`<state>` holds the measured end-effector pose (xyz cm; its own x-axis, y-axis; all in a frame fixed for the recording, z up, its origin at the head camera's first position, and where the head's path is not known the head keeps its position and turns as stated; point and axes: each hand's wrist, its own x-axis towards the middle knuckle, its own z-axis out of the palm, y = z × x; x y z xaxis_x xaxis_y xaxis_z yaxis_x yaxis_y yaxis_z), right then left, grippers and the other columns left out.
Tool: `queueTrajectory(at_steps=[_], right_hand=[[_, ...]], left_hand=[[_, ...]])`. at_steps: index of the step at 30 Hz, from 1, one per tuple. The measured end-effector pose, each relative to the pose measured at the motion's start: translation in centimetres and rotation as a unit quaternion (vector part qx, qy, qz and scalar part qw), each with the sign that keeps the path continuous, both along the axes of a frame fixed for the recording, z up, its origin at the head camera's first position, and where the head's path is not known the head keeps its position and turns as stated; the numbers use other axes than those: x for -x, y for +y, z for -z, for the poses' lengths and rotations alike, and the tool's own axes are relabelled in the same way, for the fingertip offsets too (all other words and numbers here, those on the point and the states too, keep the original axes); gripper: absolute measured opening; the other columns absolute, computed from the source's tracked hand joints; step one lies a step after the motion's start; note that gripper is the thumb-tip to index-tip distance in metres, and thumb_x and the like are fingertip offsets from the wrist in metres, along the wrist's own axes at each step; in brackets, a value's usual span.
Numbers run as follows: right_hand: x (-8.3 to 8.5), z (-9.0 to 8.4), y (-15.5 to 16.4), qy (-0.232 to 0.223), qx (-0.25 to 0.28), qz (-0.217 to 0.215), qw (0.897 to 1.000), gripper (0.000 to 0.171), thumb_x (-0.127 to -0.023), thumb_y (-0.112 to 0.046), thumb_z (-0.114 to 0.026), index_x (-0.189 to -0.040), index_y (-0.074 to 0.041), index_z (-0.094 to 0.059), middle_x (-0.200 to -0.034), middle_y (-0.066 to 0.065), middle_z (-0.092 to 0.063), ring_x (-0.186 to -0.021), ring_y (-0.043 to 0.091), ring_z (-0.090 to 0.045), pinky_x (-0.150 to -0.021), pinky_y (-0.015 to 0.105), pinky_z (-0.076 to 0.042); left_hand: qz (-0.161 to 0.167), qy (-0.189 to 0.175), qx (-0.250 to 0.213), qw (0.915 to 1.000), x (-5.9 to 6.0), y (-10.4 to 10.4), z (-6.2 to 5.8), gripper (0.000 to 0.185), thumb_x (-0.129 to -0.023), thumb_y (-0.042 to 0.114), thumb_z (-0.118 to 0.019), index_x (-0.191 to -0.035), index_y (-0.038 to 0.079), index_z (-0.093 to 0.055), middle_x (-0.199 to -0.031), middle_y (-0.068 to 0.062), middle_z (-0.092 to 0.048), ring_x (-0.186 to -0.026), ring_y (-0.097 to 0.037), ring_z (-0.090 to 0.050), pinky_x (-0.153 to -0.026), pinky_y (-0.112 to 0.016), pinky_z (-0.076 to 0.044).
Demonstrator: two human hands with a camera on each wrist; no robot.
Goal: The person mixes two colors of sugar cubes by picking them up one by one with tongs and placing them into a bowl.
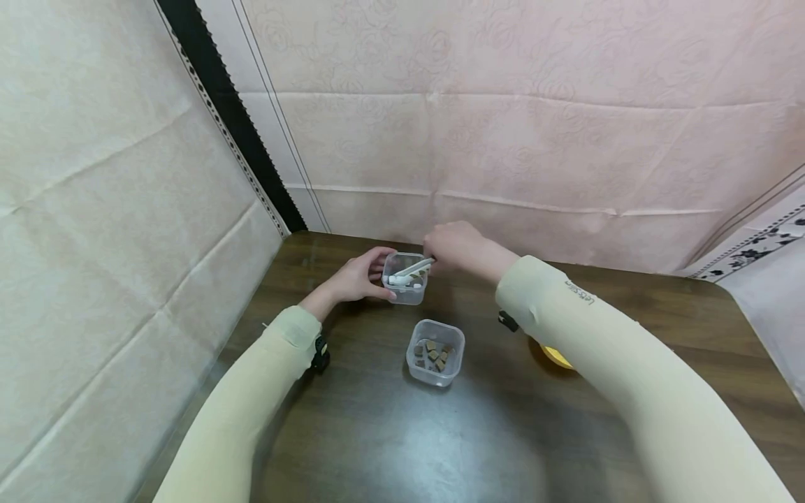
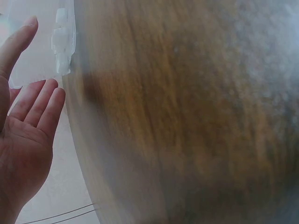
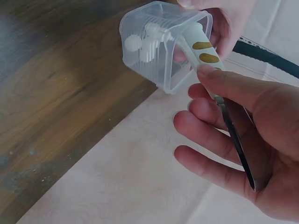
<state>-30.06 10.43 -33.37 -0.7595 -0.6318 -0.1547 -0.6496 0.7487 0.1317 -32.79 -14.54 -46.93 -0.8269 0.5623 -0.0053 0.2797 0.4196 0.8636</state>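
Note:
My left hand (image 1: 355, 279) grips a small clear plastic box (image 1: 409, 295), thumb on its near side and fingers on its far side. White pieces (image 3: 148, 43) lie inside, their kind unclear. Between thumb and fingers, my right hand (image 1: 458, 246) pinches a pair of tweezers (image 3: 225, 114), white with gold patches toward the tips and bare metal at the back. Their white tips reach into the box. In the left wrist view, the left hand (image 2: 28, 135) shows its palm beside the box. Nearer me stands a second clear box (image 1: 435, 381) with several small brown pieces (image 1: 432, 355).
A yellow round thing (image 1: 557, 358) sits on the dark wooden table (image 1: 352, 433), partly hidden under the right sleeve. Pale patterned cloth (image 1: 503, 147) hangs behind the table and along the left. Dark devices (image 1: 321, 354) are strapped at both wrists.

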Motion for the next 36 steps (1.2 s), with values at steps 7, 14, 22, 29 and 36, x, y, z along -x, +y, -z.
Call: queueTrajectory(at_steps=[7,14,22,29,36], right_hand=[[-0.7,-0.6,1.5,0.002,0.010,-0.004,1.000,0.019,-0.089,-0.027,-0.083,-0.075,-0.019,-0.072,-0.076,-0.002,-0.062,-0.072,0.020,-0.053,-0.067,0.046,-0.057],[-1.7,-1.2,3.0,0.022,0.018,-0.019,0.999,0.018,-0.089,-0.025,-0.085,-0.077,-0.018,-0.074,-0.075,-0.002,-0.064,-0.069,0.021,-0.054,-0.066,0.047,-0.057],[-3.3,-1.9,5.2,0.040,0.050,-0.023,0.998,0.013,-0.090,-0.020,-0.086,-0.081,-0.017,-0.077,-0.068,-0.005,-0.061,-0.066,0.018,-0.051,-0.059,0.040,-0.051],[-4.7,-2.6,7.4,0.043,0.064,-0.015,0.997,0.012,-0.088,-0.019,-0.089,-0.084,-0.018,-0.077,-0.068,-0.007,-0.058,-0.064,0.016,-0.049,-0.055,0.037,-0.047],[-6.2,-3.1,10.2,0.050,0.090,-0.002,0.995,0.018,-0.089,-0.019,-0.088,-0.080,-0.019,-0.073,-0.065,-0.009,-0.054,-0.062,0.015,-0.047,-0.054,0.034,-0.042]], left_hand=[[0.002,-0.006,-0.009,0.9999,0.1,0.0,0.1,0.090,-0.082,0.009,-0.095,-0.157,0.011,-0.045,-0.150,-0.019,-0.056,-0.141,-0.034,-0.055,-0.119,-0.046,-0.048],[0.002,-0.003,-0.002,1.0000,0.0,0.0,0.0,0.090,-0.083,0.009,-0.094,-0.157,0.013,-0.044,-0.150,-0.018,-0.056,-0.140,-0.033,-0.055,-0.118,-0.044,-0.049],[0.000,-0.003,0.000,1.0000,-0.3,0.0,-0.3,0.090,-0.083,0.006,-0.093,-0.157,0.011,-0.043,-0.149,-0.019,-0.056,-0.140,-0.034,-0.056,-0.118,-0.044,-0.049],[0.001,-0.004,-0.005,1.0000,-0.1,0.1,-0.1,0.089,-0.083,0.005,-0.093,-0.156,0.011,-0.044,-0.147,-0.018,-0.057,-0.140,-0.033,-0.056,-0.118,-0.043,-0.049],[0.002,-0.004,-0.009,0.9999,-0.1,0.1,0.0,0.089,-0.083,0.005,-0.093,-0.156,0.010,-0.043,-0.148,-0.021,-0.056,-0.140,-0.037,-0.056,-0.118,-0.048,-0.048]])
